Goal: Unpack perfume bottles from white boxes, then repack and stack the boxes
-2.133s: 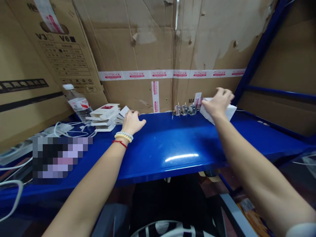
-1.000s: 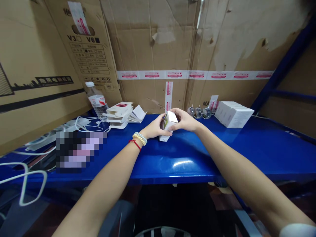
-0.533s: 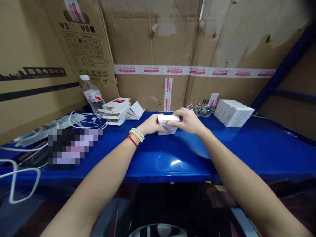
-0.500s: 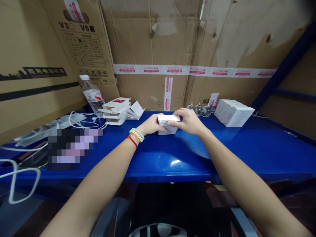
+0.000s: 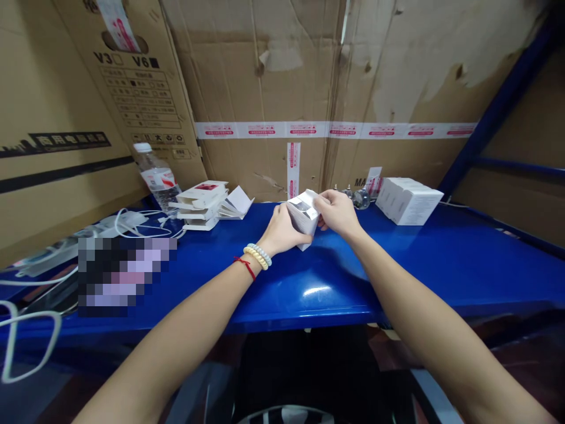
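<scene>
My left hand (image 5: 281,231) grips a small white box (image 5: 303,214) from below and the left, holding it tilted above the blue shelf (image 5: 335,277). My right hand (image 5: 337,212) pinches the box's top flap from the right. The box's open end faces me and something pale shows inside. A beaded bracelet and a red string sit on my left wrist.
A stack of white boxes (image 5: 408,200) stands at the back right, with small glass bulbs (image 5: 359,198) beside it. Flat folded cartons (image 5: 203,204), a water bottle (image 5: 155,176) and white cables (image 5: 128,222) lie at the left. Cardboard sheets (image 5: 282,88) wall off the back.
The box lay flat on the shelf under both hands half a second ago. Now it is lifted and tilted upright, with my right fingers at its top flap.
</scene>
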